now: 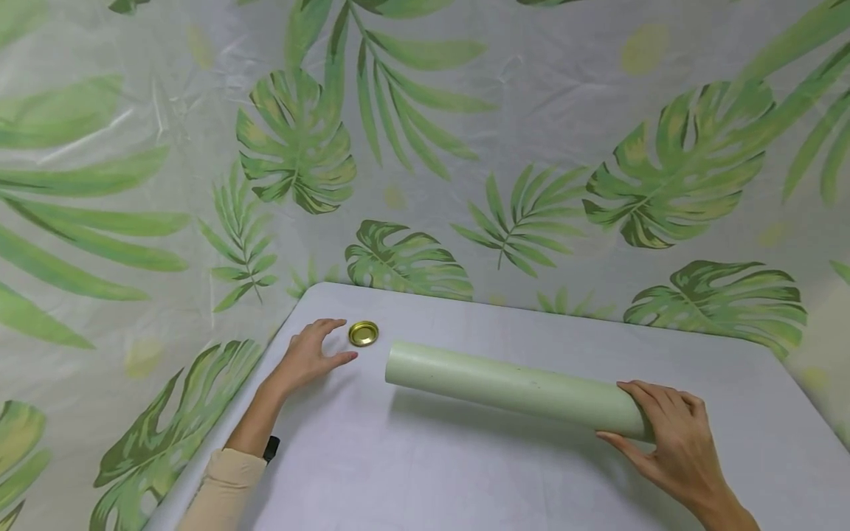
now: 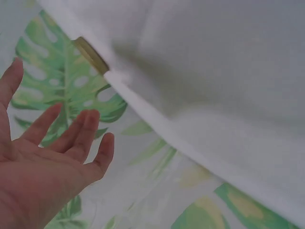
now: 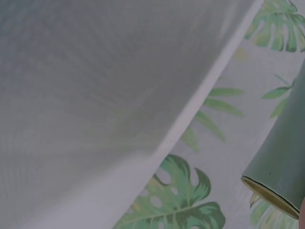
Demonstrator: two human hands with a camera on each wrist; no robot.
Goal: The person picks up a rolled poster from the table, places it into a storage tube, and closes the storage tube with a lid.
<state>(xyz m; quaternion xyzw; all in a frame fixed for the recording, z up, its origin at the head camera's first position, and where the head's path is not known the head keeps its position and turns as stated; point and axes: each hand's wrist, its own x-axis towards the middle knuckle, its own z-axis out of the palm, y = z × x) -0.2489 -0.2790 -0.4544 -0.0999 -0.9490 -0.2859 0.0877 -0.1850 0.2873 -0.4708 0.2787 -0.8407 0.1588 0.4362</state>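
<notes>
One tube (image 1: 514,387) lies on its side across the table (image 1: 412,472), pale green, running from mid-table toward the right. The right hand (image 1: 671,442) grips its near end, fingers curled over the top and thumb beneath. In the right wrist view the tube (image 3: 281,167) shows a thin wall and an open, hollow mouth; it is judged light and stiff, smooth enough to roll or slip, and liable to dent if squeezed hard. A hold round the end, as now, or at mid-length for balance, seems soundest.

One gold lid (image 1: 363,333) lies flat beyond the tube's far end, apart from it. The left hand (image 1: 312,355) rests just beside the lid, fingers spread and relaxed, holding nothing.

Count: one tube, one lid, two hands.
</notes>
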